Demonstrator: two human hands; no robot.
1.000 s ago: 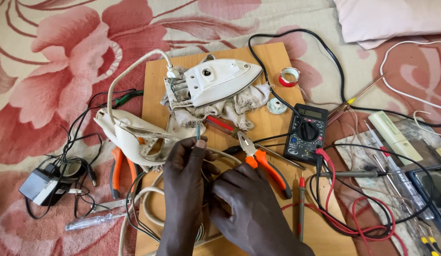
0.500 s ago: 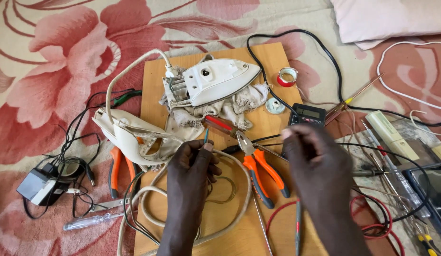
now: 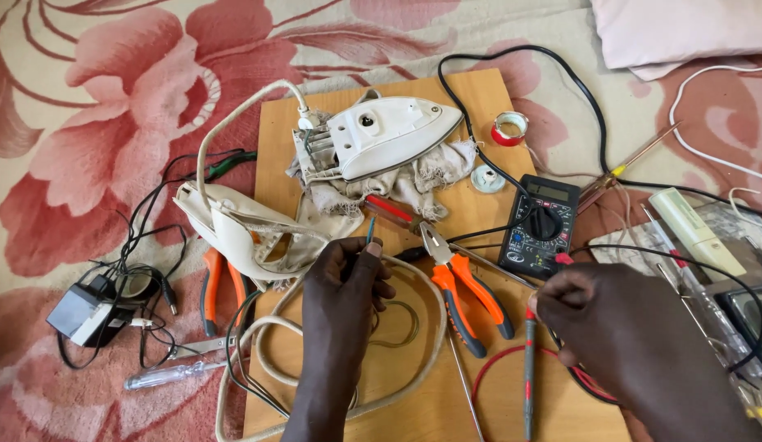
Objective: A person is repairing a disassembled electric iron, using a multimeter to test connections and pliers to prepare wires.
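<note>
The left hand pinches a thin blue wire upright between thumb and fingertips, just below the iron, which lies on a rag at the top of the wooden board. The white cord loops around that hand and runs up the board's left edge to the back of the iron.

The right hand, lower right of the iron, closes its fingers on a red probe that points down along the board; a red lead curls beside it. Just above that hand sits the black multimeter, well right of the iron's tip. Between the two hands lie orange pliers, jaws pointing toward the iron, with a red screwdriver just under the rag.

Left of the iron, off the board's edge, rests a cream plastic cover. A roll of red tape lies right of the iron's nose.
</note>
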